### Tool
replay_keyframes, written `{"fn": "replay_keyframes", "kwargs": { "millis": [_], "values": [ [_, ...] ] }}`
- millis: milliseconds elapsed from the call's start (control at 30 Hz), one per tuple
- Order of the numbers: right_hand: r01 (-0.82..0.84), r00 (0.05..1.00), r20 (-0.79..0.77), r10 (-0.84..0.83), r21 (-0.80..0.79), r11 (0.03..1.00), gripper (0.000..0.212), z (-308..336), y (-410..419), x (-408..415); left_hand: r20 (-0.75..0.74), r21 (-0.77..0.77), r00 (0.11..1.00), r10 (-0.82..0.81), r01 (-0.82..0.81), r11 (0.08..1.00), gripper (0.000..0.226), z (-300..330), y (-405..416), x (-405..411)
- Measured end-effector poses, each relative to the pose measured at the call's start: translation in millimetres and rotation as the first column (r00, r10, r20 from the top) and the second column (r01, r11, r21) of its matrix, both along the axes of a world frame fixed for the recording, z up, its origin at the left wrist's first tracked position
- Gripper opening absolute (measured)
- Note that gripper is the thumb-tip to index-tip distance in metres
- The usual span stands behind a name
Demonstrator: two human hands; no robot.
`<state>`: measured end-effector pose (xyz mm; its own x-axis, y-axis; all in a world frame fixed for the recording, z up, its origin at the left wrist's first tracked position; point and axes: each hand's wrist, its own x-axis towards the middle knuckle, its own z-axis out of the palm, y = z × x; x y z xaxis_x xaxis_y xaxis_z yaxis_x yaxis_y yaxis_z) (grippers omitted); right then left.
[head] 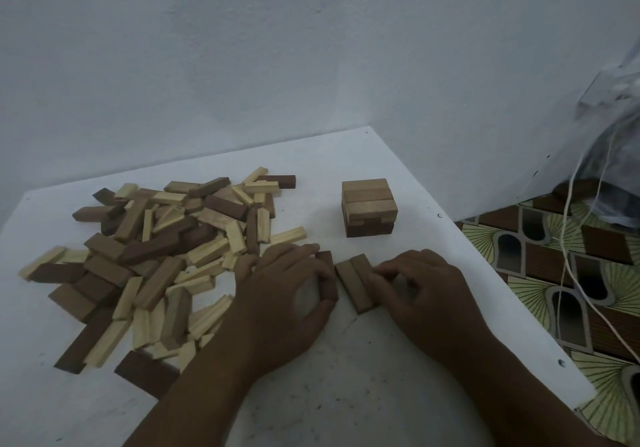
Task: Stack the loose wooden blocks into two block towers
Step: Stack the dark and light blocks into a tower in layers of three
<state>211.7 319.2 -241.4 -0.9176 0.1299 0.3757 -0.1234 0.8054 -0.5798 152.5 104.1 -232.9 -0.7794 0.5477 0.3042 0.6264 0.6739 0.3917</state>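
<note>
Both hands [349, 284] grip blocks [355, 285] (undersides hidden).

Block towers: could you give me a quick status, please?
Left hand grips dark block; right hand on two flat blocks. First tower three layers. Loose pile left; nothing obstructing.

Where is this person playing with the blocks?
Probably a room at home: a white table in a corner against a plain wall, a patterned floor mat, and a pile of wooden blocks.
</note>
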Motion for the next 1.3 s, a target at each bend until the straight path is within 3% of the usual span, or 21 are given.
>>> {"fn": "replay_keyframes", "kwargs": {
  "millis": [100, 267, 400, 700, 867, 1033, 1167, 1300],
  "values": [
    [-0.024, 0.999, -0.026, 0.023, -0.023, 0.999, 0.039, -0.2, 1.7, -0.2, 0.021, 0.01, 0.999, -0.048, 0.048, 0.999, 0.03, -3.0, -1.2, -2.1],
    [-0.164, 0.983, 0.072, 0.169, -0.068, 0.984, 0.067, 4.6, 3.6, 0.7, 0.018, 0.026, 0.998, -0.06, 0.059, 0.998, 0.033, -0.9, -0.8, -1.7],
    [-0.262, 0.96, 0.101, 0.261, 0.0, 0.965, 0.046, 7.9, 3.0, 1.9, 0.021, 0.007, 0.998, -0.056, 0.055, 0.998, 0.038, 0.1, -2.4, -0.5],
    [-0.248, 0.969, 0.005, 0.248, 0.083, 0.965, 0.045, 7.0, -1.8, 5.0, 0.031, 0.003, 0.995, -0.09, 0.09, 0.996, 0.048, 1.2, -2.3, -0.4],
    [-0.274, 0.96, 0.066, 0.274, -0.004, 0.962, 0.035, 6.3, 3.8, 4.3, 0.057, -0.012, 0.994, -0.096, 0.096, 0.995, 0.043, 3.7, -3.4, 1.7],
    [-0.291, 0.921, 0.254, 0.296, -0.06, 0.955, 0.059, 11.9, 8.2, -2.9, 0.079, -0.024, 0.99, -0.115, 0.117, 0.993, 0.042, 4.0, -3.5, -0.4],
    [-0.302, 0.896, 0.312, 0.317, -0.097, 0.948, 0.069, 10.9, 4.7, -6.9, 0.101, -0.052, 0.988, -0.114, 0.12, 0.991, 0.044, 3.8, -1.6, -0.8],
    [-0.328, 0.89, 0.307, 0.338, -0.084, 0.941, 0.063, 11.6, 2.5, -9.0, 0.173, -0.01, 0.976, -0.133, 0.137, 0.991, 0.043, 8.0, 3.1, -3.3]
  ]
}}
